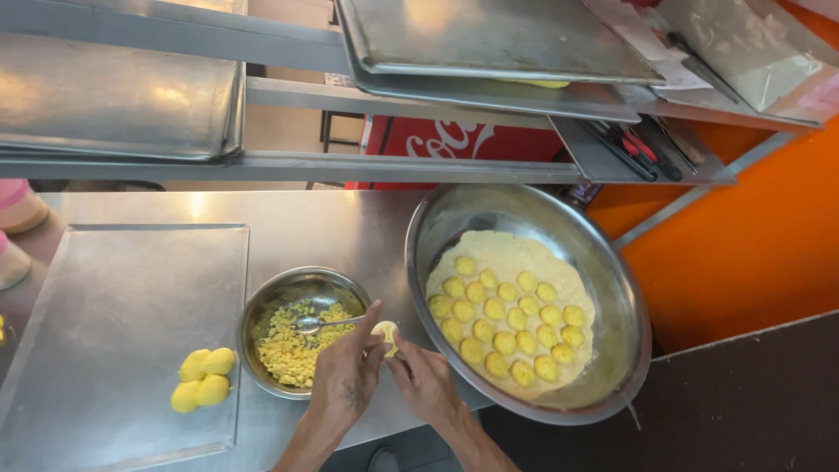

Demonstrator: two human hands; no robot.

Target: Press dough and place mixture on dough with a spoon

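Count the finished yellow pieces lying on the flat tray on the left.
3 yellow pieces, clustered touching near the flat tray's front right corner: two in front, one behind at right. A fourth may be hidden in the cluster.

The small bowl (pixel 304 330) sits on the counter (pixel 323 227); left of the small bowl lies a flat tray (pixel 122 306), right the large pan (pixel 533 301), behind it shelves (pixel 288 164).

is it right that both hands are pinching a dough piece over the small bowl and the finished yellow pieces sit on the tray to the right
Not quite. The head view shows the finished yellow pieces on the tray to the left. Both hands, left and right, pinch the dough piece beside the small bowl.
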